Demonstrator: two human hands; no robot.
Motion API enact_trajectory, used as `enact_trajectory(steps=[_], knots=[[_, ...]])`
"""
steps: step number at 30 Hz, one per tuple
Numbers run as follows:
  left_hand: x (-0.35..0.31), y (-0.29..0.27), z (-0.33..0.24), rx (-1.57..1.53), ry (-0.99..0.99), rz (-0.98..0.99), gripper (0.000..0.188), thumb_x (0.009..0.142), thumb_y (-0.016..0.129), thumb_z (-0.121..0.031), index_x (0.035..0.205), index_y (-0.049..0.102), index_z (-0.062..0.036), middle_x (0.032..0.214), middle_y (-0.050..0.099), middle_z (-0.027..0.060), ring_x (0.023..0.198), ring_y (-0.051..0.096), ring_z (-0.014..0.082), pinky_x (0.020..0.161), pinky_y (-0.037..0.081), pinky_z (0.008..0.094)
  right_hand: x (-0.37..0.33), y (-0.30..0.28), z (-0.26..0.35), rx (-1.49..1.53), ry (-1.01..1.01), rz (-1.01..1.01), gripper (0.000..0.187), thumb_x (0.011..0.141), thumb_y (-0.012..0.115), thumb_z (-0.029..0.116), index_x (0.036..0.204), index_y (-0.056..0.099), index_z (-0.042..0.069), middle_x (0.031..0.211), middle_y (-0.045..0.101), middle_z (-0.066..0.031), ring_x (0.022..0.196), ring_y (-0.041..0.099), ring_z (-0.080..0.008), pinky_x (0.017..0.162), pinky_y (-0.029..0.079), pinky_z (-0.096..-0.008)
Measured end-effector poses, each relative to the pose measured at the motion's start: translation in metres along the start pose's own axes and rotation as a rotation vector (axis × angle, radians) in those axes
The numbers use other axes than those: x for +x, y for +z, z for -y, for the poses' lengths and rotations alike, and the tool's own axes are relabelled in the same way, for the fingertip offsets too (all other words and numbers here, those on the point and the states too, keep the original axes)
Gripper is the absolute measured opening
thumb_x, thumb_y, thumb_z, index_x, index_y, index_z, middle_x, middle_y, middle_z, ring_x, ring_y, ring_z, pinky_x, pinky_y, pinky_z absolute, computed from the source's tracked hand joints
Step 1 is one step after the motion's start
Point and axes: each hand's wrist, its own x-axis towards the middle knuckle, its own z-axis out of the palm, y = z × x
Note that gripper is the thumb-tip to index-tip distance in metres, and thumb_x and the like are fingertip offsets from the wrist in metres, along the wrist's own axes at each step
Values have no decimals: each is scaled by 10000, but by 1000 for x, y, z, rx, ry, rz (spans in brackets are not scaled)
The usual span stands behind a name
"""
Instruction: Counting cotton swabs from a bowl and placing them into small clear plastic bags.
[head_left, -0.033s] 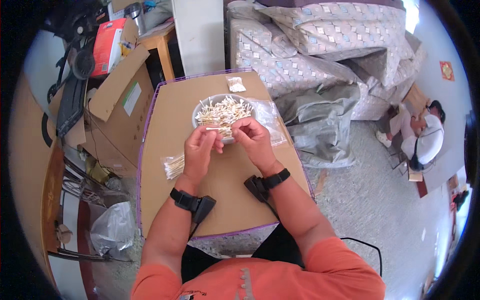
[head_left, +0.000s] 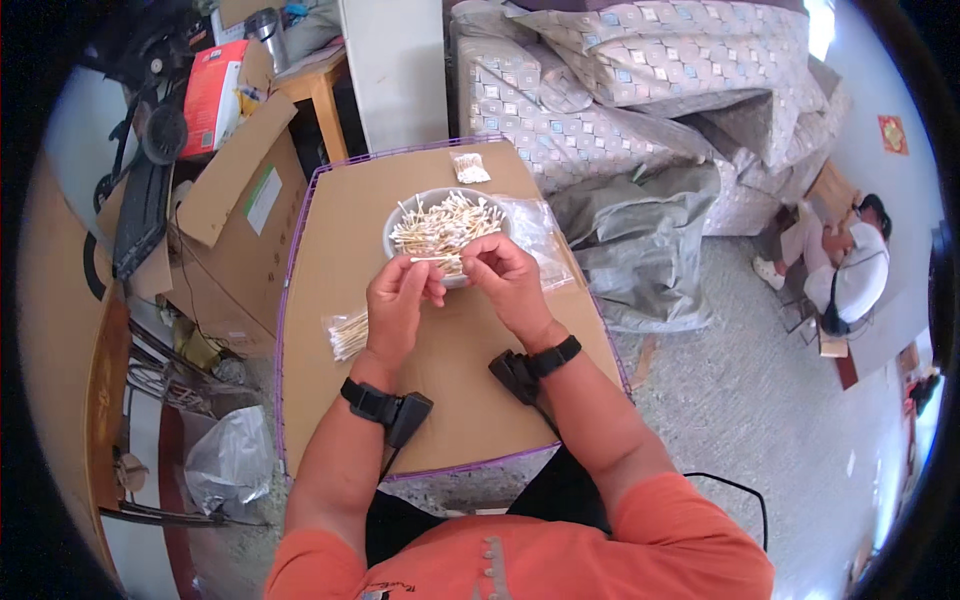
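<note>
In mid-frame, a cotton swab (head_left: 438,259) is pinched in the fingers of the left hand (head_left: 400,292) and right hand (head_left: 508,278), near a bowl (head_left: 389,238) of swabs (head_left: 450,220). At upper left, a green-and-white label (head_left: 262,199) is borne by a carton (head_left: 235,268), print by a red-and-white box (head_left: 210,98).
</note>
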Motion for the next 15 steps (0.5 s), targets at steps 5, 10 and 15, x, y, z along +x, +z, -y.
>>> enact_trajectory(steps=[5, 10, 15], knots=[[3, 5, -2, 24, 12, 30, 167, 986, 483, -141, 1030, 580, -13, 854, 619, 57, 690, 568, 118, 613, 497, 259, 1, -3, 0, -52, 15, 10, 84, 896, 598, 5, 970, 589, 44, 914, 604, 18, 836, 561, -45, 727, 468, -204], [1, 4, 3, -1, 9, -9, 168, 989, 485, -151, 1047, 576, -23, 845, 612, 57, 678, 560, 117, 603, 497, 262, 1, -2, -7, -54, -11, 15, 86, 894, 604, 14, 972, 592, 47, 908, 601, 24, 814, 558, -38, 714, 469, -201], [1, 2, 7, 38, -13, 46, 139, 977, 511, -125, 1036, 587, -24, 846, 629, 56, 691, 575, 112, 604, 498, 251, 0, 0, -2, -20, 2, -2, 88, 898, 604, 21, 980, 587, 45, 903, 599, 22, 795, 553, -31, 689, 469, -202]])
